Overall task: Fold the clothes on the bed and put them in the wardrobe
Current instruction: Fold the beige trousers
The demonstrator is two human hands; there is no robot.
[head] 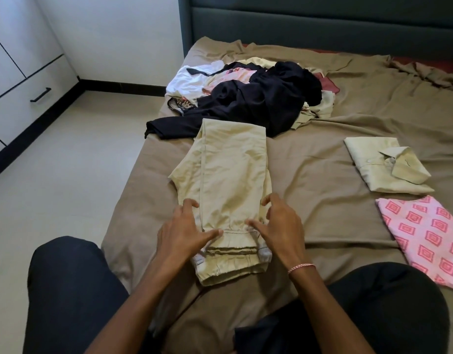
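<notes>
Beige trousers [228, 175] lie lengthwise on the bed [322, 221], legs laid one on the other, waistband nearest me. My left hand [180, 233] rests on the trousers' left side near the waistband with fingers spread. On the right side my right hand [279, 223] touches the same end, fingers spread and slightly bent. Neither hand grips the cloth. A pile of unfolded clothes [258, 95], mostly dark navy with white, pink and cream pieces, lies beyond the trousers' leg ends.
A folded pale green shirt [383, 164] and a folded pink patterned garment [429, 238] lie on the bed's right side. White wardrobe doors and a drawer with a black handle [40, 95] stand at the left across the tiled floor [67, 187]. My knees frame the near edge.
</notes>
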